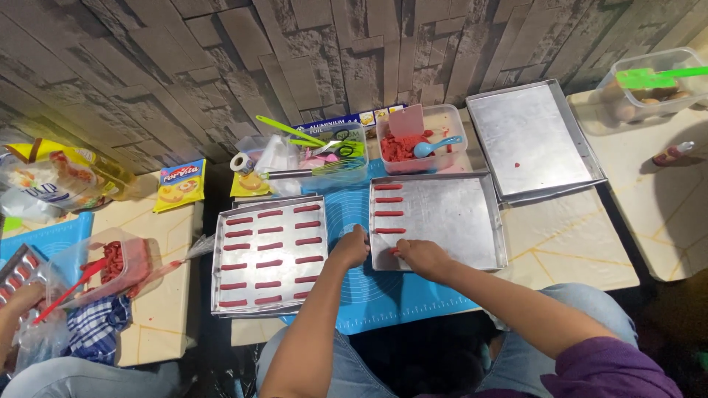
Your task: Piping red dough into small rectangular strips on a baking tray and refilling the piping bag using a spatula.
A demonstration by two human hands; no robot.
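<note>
Nearest the camera, the person's two bare forearms reach up from blue-jeaned knees toward a shiny rectangular metal baking tray [450, 214] lying on a blue silicone mat [383, 295]. The left hand [349, 249] rests at the tray's lower-left corner, at about seven o'clock on it, fingers curled together against the rim; whether they grip it I cannot tell. The right hand [419, 256] sits just inside the tray's lower edge, fingertips pinched on a small red dough stick [395, 251] lying on the metal. Above it, toward twelve o'clock, four more red dough sticks [389, 208] lie in a column along the left side. At nine o'clock, a second metal tray [267, 254] holds three full columns of red sticks. At one o'clock lies an empty metal tray [532, 138], and at twelve o'clock a clear plastic tub of red dough [420, 144] with a blue spoon.
</note>
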